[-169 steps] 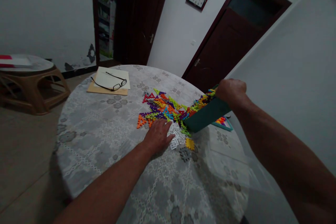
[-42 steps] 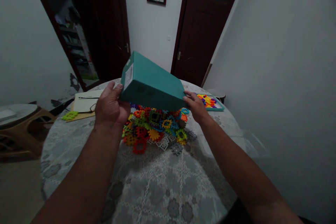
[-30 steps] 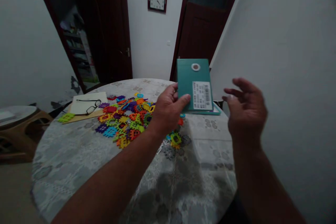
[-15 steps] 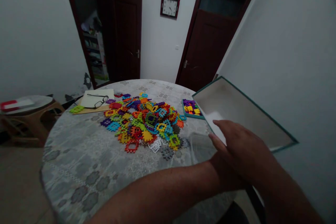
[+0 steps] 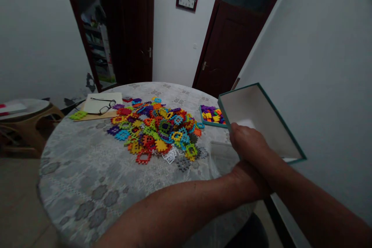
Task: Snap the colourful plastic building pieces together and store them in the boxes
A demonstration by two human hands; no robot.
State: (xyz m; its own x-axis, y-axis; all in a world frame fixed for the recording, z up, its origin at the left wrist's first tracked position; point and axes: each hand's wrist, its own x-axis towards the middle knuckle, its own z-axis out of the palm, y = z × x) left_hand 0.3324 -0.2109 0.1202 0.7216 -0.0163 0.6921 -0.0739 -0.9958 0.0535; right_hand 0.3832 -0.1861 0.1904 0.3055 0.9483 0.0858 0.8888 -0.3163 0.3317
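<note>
An open shallow box (image 5: 269,124) with a white inside and green edges is tilted up at the right of the table. My right hand (image 5: 251,141) is closed around its near left rim. My left hand (image 5: 250,176) crosses below the right one, its fingers hidden, so its grip does not show. Beside it on the table lies a clear plastic container (image 5: 222,155), partly covered by the arm. A heap of colourful interlocking plastic pieces (image 5: 165,127) spreads left of my hands.
A green-edged tray (image 5: 213,124) of small yellow and purple pieces stands behind the box. Glasses (image 5: 104,109) rest on paper (image 5: 97,105) at the far left of the round table (image 5: 130,190). A stool (image 5: 31,124) stands left; the wall (image 5: 325,85) rises at right.
The box has swung left and changed its tilt. My right fingers, stretched out over the rim before, are now wrapped round it. The whole view has shifted slightly.
</note>
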